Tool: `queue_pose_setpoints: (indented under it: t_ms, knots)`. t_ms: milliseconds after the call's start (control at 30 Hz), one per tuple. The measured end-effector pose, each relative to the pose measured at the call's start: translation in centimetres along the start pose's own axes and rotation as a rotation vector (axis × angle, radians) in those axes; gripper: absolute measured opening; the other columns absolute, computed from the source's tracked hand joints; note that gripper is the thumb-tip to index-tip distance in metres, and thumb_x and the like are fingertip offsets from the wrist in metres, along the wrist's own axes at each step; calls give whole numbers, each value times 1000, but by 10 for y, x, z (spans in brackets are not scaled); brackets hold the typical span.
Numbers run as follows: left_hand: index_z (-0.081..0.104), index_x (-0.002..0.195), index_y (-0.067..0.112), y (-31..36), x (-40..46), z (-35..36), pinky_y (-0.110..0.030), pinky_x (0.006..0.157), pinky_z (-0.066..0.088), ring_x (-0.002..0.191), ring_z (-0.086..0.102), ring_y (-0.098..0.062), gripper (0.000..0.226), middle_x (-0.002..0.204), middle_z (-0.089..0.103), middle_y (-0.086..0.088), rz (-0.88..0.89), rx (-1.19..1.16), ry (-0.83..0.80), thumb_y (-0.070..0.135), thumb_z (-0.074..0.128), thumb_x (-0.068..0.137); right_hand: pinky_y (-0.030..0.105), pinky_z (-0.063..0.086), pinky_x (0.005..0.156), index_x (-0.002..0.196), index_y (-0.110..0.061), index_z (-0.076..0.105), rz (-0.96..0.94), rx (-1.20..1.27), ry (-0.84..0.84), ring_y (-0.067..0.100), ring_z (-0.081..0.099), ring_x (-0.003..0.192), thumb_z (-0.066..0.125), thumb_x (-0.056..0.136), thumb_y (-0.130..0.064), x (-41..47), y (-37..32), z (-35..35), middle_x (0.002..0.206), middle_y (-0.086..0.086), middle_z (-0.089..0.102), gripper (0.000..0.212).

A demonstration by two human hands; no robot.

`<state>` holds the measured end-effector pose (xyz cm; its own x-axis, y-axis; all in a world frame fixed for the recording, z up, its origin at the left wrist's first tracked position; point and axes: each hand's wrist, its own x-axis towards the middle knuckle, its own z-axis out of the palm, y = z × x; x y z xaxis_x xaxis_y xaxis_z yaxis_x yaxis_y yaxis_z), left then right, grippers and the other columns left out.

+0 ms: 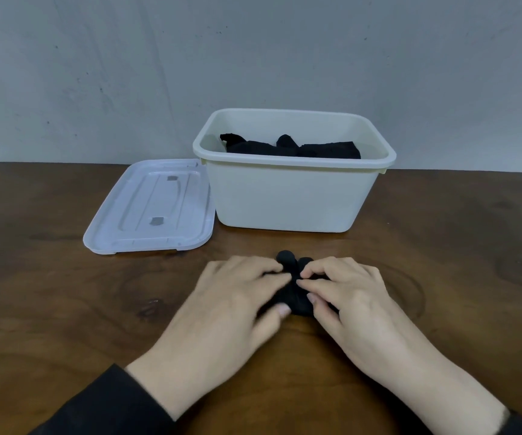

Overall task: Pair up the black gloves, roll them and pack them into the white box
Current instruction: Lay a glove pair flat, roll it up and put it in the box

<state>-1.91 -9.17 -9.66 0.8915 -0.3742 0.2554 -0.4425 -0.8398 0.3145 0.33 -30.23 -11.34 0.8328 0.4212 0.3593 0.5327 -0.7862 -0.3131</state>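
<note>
Black knit fabric is bunched between both hands in the head view: a pair of black gloves (294,290) lies on the wooden tabletop (65,293) just in front of the white box (291,196), with 2 rounded ends poking out past the fingers. The left hand (240,296) has its fingers curled over the bundle's left side and thumb tucked at its near edge, gripping it; the right hand (344,293) pinches the right side with curled fingertips. Rolling looks like the step in hand, and the bundle seems partly wound. Next, I judge, the roll must be tightened so it holds, then lifted over the rim into the box. Inside the box, dark gloves (291,147) already lie in a loose heap. Its translucent lid (152,211) lies flat beside it, touching the box's left wall.
</note>
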Motion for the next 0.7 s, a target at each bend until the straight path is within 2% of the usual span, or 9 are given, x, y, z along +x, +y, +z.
queue_pose_setpoints:
  t_ms: [67, 167, 233, 300, 400, 500, 567, 633, 700]
  knots:
    - [51, 142, 34, 0, 1, 12, -33, 111, 32, 132, 37, -3, 58, 144, 46, 19, 24, 83, -81, 60, 37, 92, 35, 36, 107, 128, -32, 65, -11, 7, -110, -4, 44, 120, 47, 100, -39, -3, 2, -7, 127, -25, 52, 33]
    - [53, 139, 35, -5, 2, 17, -32, 111, 31, 132, 40, -3, 52, 144, 49, 20, -9, 63, -68, 55, 43, 92, 24, 20, 114, 143, -41, 46, 5, 33, -215, -18, 20, 126, 50, 95, -55, -6, 4, -13, 137, -35, 35, 51]
    - [50, 140, 39, -8, 4, 17, -28, 112, 25, 133, 36, 1, 49, 145, 47, 24, -35, 19, -48, 53, 47, 94, 28, 22, 116, 142, -44, 45, 2, 14, -188, -15, 25, 126, 51, 94, -55, -5, 4, -11, 136, -35, 37, 49]
    - [50, 138, 42, -9, 4, 17, -26, 112, 23, 131, 34, 6, 47, 141, 48, 27, -35, -5, -23, 56, 38, 94, 30, 27, 113, 134, -45, 51, 4, 31, -152, -10, 37, 123, 49, 96, -52, -4, 2, -9, 130, -33, 46, 39]
    - [53, 127, 47, -5, 3, 10, -23, 107, 28, 119, 37, 10, 33, 121, 55, 29, -75, -121, 2, 53, 41, 97, 22, 35, 103, 123, -49, 54, 50, 152, -118, -10, 43, 116, 49, 95, -53, -6, 0, -14, 116, -35, 53, 28]
    - [55, 114, 52, -6, 0, 3, -20, 93, 40, 107, 44, 3, 21, 103, 59, 25, -182, -298, -5, 52, 48, 95, 11, 43, 85, 116, -54, 55, 166, 332, -121, -12, 49, 110, 55, 93, -52, -8, -6, -22, 107, -32, 61, 23]
    - [57, 108, 51, -6, 2, 4, -17, 84, 44, 102, 53, 1, 16, 100, 63, 21, -219, -359, -3, 52, 50, 93, 6, 44, 81, 114, -54, 56, 227, 389, -115, -12, 53, 107, 58, 93, -50, -7, -7, -20, 104, -30, 65, 22]
    - [59, 107, 48, -8, 6, 7, -15, 82, 44, 98, 57, 1, 17, 99, 64, 20, -256, -361, 1, 52, 53, 92, 15, 48, 88, 115, -52, 55, 248, 331, -86, -5, 55, 108, 58, 91, -53, -5, -5, -12, 105, -28, 63, 24]
    - [56, 116, 47, -11, 9, 10, -19, 93, 41, 104, 51, 4, 25, 102, 58, 25, -252, -269, 37, 53, 53, 92, 26, 44, 97, 114, -48, 55, 192, 183, -4, -3, 51, 109, 59, 91, -51, -3, -2, -5, 107, -28, 58, 24]
